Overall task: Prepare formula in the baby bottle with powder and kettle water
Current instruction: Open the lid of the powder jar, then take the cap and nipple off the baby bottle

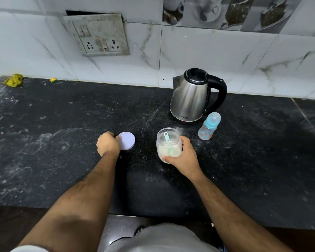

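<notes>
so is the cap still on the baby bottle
Yes, the baby bottle stands by the kettle with its cap on.

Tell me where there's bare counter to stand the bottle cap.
Bare black counter runs left of the lilac lid held by the left hand, and right of the capped baby bottle. It is crowded where the steel kettle, bottle and right hand's powder jar cluster.

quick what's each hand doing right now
Left hand: fingers curled on the edge of the jar lid, which is on the counter.
Right hand: gripping the open powder jar, scoop inside.
</notes>
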A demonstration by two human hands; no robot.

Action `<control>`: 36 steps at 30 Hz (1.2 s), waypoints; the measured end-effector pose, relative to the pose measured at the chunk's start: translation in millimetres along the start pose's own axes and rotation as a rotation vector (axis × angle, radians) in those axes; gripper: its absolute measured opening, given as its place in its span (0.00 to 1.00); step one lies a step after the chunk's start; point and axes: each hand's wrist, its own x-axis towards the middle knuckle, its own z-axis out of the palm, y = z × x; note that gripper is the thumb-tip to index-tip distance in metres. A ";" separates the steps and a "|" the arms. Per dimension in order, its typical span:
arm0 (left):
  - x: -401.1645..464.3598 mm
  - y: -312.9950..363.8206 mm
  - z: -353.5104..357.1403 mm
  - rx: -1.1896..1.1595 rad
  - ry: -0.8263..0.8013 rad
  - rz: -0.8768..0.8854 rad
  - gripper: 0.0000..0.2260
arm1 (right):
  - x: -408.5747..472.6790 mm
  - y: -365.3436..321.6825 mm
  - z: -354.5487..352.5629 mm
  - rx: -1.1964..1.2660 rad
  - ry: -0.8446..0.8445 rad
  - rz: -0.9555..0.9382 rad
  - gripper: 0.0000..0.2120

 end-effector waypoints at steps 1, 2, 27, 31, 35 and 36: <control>-1.5 -0.2 0.2 -0.011 0.030 0.018 0.10 | 0.8 -0.2 1.4 -0.011 -0.003 0.001 0.37; -3.5 -0.2 0.5 -0.037 0.058 0.040 0.12 | 1.8 -0.6 3.0 -0.032 -0.004 -0.001 0.38; -70.5 -3.5 9.2 -0.517 -0.269 0.333 0.13 | 39.9 -21.7 59.1 -0.088 -0.141 -0.022 0.51; -88.3 -15.2 19.0 -0.485 -0.098 0.293 0.10 | 36.5 -10.8 46.5 -0.092 -0.105 0.014 0.54; -118.3 -13.5 34.3 -0.482 -0.115 0.429 0.06 | 24.7 7.3 21.2 -0.098 0.031 -0.029 0.36; -130.2 -2.8 47.5 -0.462 -0.173 0.481 0.06 | 22.7 20.2 4.7 -0.088 0.089 -0.028 0.30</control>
